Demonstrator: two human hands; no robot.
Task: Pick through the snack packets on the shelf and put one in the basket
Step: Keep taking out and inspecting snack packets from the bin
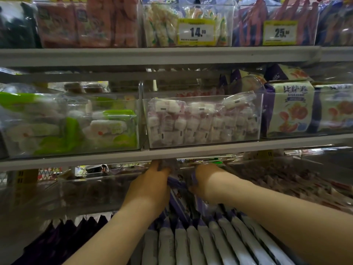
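1. Closest to me, a row of purple-and-white packets (pixel 191 243) stands on edge in the bottom bin. Darker purple packets (pixel 66 232) with zigzag tops sit just to their left.
2. Both bare forearms reach in over that row, deep under the shelf edge (pixel 76 160).
3. The left hand (pixel 150 180) is at the back of the bin with its fingers curled round the top of a greyish packet (pixel 168 165). It is blurred, right under the shelf lip and lifted above the others.
4. The right hand (pixel 206 180) is just beside it, buried among the same packets. A purple edge crosses it near the thumb and the fingers are hidden, so I can't tell whether it grips anything.
5. One shelf up, dead centre, is a clear bin (pixel 256 134) of pink-and-white packets (pixel 202 121).
6. To its left are green-and-white packets (pixel 107 125) in another clear bin. To its right are pale packets with orange print (pixel 290 109), trimmed in purple.
7. On the top shelf, a yellow tag reading 14 (pixel 195 32) sits in front of pale puffed snacks (pixel 162 25). A tag reading 25 (pixel 279 33) fronts purple-red packets (pixel 252 23), and orange-red packets (pixel 86 22) sit to the left.
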